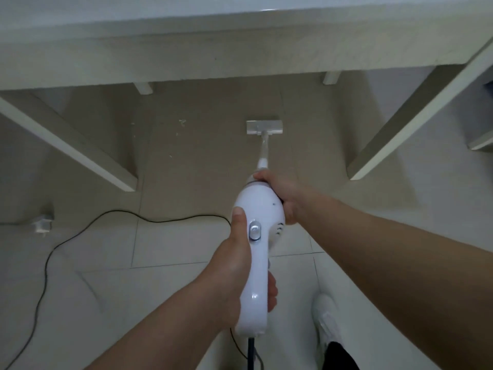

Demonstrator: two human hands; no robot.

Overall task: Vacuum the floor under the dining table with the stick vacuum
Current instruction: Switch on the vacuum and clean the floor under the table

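Note:
I hold a white stick vacuum [262,209] in both hands. My left hand [234,265] grips its handle, thumb lying beside the grey switch [254,230]. My right hand [280,193] grips the front of the motor body where the tube begins. The tube runs forward to the floor head [264,127], which lies flat on the tiles under the white dining table [186,57]. Small white crumbs [179,126] lie on the floor to the left of the head.
Two near table legs slant down at the left [80,148] and right [400,124]. A black power cord [112,217] snakes across the tiles from a white plug [42,225] at the left. My white shoe [326,321] stands at the lower right.

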